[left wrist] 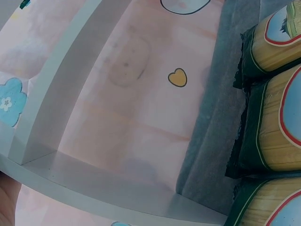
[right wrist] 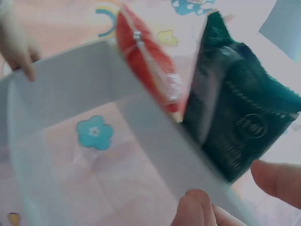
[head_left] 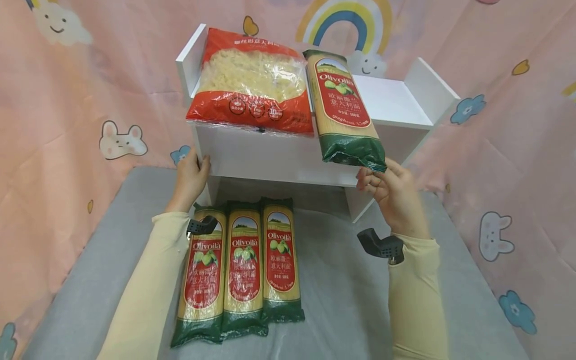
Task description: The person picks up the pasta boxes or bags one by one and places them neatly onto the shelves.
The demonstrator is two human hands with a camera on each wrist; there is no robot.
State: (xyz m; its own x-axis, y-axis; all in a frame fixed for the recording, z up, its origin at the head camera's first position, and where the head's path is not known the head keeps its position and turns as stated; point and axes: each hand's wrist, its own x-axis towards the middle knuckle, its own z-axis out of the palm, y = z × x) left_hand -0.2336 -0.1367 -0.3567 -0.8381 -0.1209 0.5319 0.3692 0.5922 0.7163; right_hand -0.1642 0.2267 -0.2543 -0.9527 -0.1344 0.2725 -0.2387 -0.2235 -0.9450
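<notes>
One spaghetti packet [head_left: 344,112], green at both ends with a red label, lies on top of the white shelf unit [head_left: 274,155], its near end hanging over the front edge. The right hand [head_left: 393,192] is just under that overhanging end; the fingertips [head_left: 370,176] are at the green crimped end, curled toward it, and seem to touch it, though whether they actually pinch the wrapper cannot be told. In the right wrist view the same green end [right wrist: 240,127] juts past the shelf's white edge with two fingertips [right wrist: 277,181] close below it, apart from each other.

Beside this packet on the shelf top, touching its left side, lies one red bag of short pasta [head_left: 252,82] with a clear window, also overhanging the front a little. That makes two things on the shelf top.

The left hand [head_left: 191,180] grips the shelf unit's left front corner, thumb on the front face and fingers wrapped round the side panel. The left wrist view shows only a sliver of that hand [left wrist: 7,200] against the white board.

On the grey worktop [head_left: 351,300] in front of the shelf lie three more spaghetti packets [head_left: 240,267] of the same kind, side by side and touching, lengthwise toward the person, between the two cream sleeves. Spaghetti packets in all: four.

Pink cloth [head_left: 67,125] printed with clouds, rabbits, flowers and a rainbow hangs behind and at both sides.
</notes>
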